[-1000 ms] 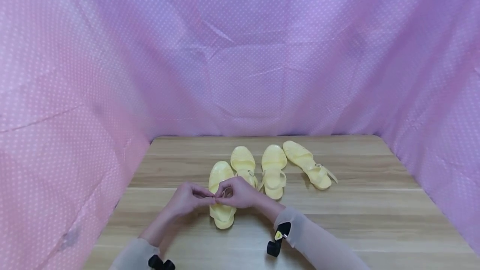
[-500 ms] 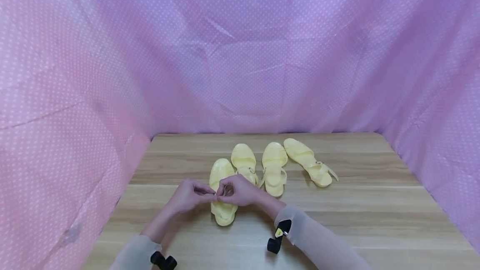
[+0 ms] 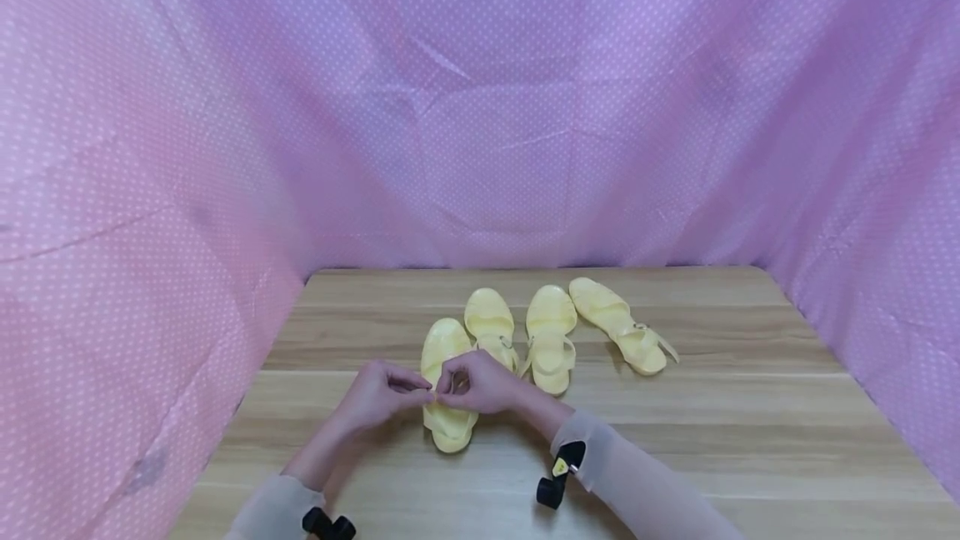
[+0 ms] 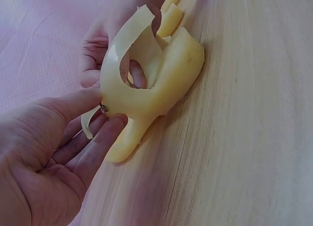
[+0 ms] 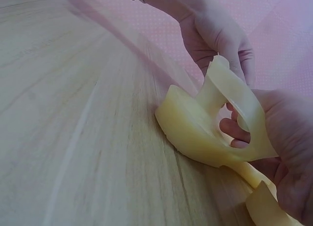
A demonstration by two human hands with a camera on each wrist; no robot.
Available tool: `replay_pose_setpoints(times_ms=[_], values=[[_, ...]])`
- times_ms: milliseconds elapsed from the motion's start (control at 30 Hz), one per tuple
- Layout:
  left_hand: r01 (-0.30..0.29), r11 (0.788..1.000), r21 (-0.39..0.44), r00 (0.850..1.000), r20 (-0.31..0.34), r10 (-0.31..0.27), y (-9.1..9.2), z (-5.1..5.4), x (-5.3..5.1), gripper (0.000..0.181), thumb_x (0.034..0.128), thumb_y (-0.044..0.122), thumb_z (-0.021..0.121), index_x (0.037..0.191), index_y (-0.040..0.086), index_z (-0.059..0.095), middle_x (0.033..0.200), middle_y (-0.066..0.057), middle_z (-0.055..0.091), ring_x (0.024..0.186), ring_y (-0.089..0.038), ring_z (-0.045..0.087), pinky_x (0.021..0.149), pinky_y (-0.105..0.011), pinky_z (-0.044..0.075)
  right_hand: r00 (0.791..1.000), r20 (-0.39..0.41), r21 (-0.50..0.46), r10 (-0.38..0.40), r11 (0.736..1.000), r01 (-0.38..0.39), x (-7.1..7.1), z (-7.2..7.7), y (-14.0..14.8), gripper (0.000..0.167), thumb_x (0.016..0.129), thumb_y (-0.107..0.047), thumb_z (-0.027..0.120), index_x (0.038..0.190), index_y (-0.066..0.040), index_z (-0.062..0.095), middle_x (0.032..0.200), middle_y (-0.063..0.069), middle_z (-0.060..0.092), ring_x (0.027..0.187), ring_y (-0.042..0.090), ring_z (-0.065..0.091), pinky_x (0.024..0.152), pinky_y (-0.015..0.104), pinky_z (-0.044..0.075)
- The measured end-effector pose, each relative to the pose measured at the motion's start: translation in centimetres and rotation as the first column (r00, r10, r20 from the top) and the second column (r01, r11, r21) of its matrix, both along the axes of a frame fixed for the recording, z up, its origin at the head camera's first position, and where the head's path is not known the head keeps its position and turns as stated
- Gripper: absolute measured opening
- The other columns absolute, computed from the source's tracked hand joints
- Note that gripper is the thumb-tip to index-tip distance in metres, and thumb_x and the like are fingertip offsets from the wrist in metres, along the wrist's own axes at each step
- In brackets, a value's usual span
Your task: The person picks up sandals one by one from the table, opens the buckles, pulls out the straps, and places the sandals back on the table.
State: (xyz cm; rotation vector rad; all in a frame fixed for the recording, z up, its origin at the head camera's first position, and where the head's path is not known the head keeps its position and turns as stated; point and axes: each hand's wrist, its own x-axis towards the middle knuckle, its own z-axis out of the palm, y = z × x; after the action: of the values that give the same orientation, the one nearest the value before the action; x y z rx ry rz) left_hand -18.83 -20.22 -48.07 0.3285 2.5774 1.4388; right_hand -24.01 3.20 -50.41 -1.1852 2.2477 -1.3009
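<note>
A pale yellow sandal (image 3: 444,344) lies leftmost on the table, toe pointing away. Over its middle, my left hand (image 3: 381,394) and right hand (image 3: 480,383) meet fingertip to fingertip. In the left wrist view, the ankle strap (image 4: 113,62) stands up in a loop above the heel. My left thumb and fingers pinch it at a small metal buckle (image 4: 104,108), and a loose strap end (image 4: 87,124) curls below. The right hand, seen from its wrist camera, has curled fingers (image 5: 234,128) at the strap from the other side. Exactly where its fingertips grip is partly hidden.
Beside it to the right lie three more yellow sandals: one close by (image 3: 489,315), another in the middle (image 3: 551,313), and a slanted one (image 3: 600,307) with its strap sticking out. The wooden table (image 3: 712,440) ends at a pink dotted curtain (image 3: 495,148).
The head view has shifted slightly. Both hands stay at the leftmost sandal's strap, with only slight motion of the fingers.
</note>
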Motion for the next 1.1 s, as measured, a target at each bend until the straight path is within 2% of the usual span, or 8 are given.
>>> replay_pose_setpoints(times_ms=[233,467,700,867,1100], values=[[-0.004,1.000,-0.006,1.000,0.019,0.005,-0.1,-0.4,0.1,0.021,0.0861,0.024,0.090,0.099,0.008,0.085,0.095,-0.009,0.083,0.081,-0.009,0.076,0.073,-0.022,0.062,0.999,-0.035,-0.011,-0.020,1.000,0.019,0.2,-0.4,-0.3,0.004,0.096,-0.018,0.081,0.095,-0.014,0.078,0.097,-0.001,0.082,0.085,-0.004,0.071,0.080,0.018,0.061],[-0.035,0.999,-0.015,0.999,0.038,0.035,0.1,-0.3,0.1,0.022,0.0861,0.024,0.090,0.099,0.007,0.085,0.095,-0.009,0.083,0.082,-0.010,0.076,0.072,-0.022,0.062,0.999,-0.034,-0.001,-0.027,1.000,0.027,0.1,-0.3,-0.1,0.007,0.095,-0.015,0.081,0.090,-0.018,0.077,0.092,-0.003,0.081,0.082,-0.006,0.068,0.079,0.017,0.061],[-0.012,1.000,-0.018,1.000,0.028,0.012,0.6,-0.3,-0.5,0.023,0.0866,0.028,0.090,0.099,0.010,0.085,0.093,-0.006,0.083,0.082,-0.009,0.076,0.072,-0.023,0.061,0.999,-0.026,-0.005,-0.041,0.999,0.041,-0.1,0.0,0.7,0.004,0.095,-0.017,0.081,0.093,-0.016,0.077,0.095,-0.003,0.081,0.082,-0.005,0.068,0.079,0.019,0.061],[-0.014,1.000,0.007,0.999,0.030,0.014,0.1,-0.2,-0.2,0.023,0.0866,0.023,0.090,0.101,0.006,0.084,0.094,-0.009,0.083,0.082,-0.012,0.077,0.072,-0.022,0.061,0.999,-0.016,-0.006,-0.032,0.999,0.031,-0.2,-0.1,0.0,0.003,0.095,-0.017,0.082,0.097,-0.016,0.080,0.097,-0.004,0.081,0.083,-0.006,0.068,0.082,0.017,0.060],[-0.022,1.000,0.021,0.999,0.042,0.021,-0.1,-0.2,0.0,0.025,0.0866,0.023,0.090,0.102,0.004,0.084,0.093,-0.010,0.083,0.082,-0.011,0.077,0.073,-0.022,0.062,1.000,-0.019,0.001,-0.019,1.000,0.019,-0.1,0.2,-0.1,0.006,0.093,-0.014,0.082,0.096,-0.010,0.078,0.093,-0.003,0.079,0.081,-0.006,0.065,0.079,0.018,0.059]])
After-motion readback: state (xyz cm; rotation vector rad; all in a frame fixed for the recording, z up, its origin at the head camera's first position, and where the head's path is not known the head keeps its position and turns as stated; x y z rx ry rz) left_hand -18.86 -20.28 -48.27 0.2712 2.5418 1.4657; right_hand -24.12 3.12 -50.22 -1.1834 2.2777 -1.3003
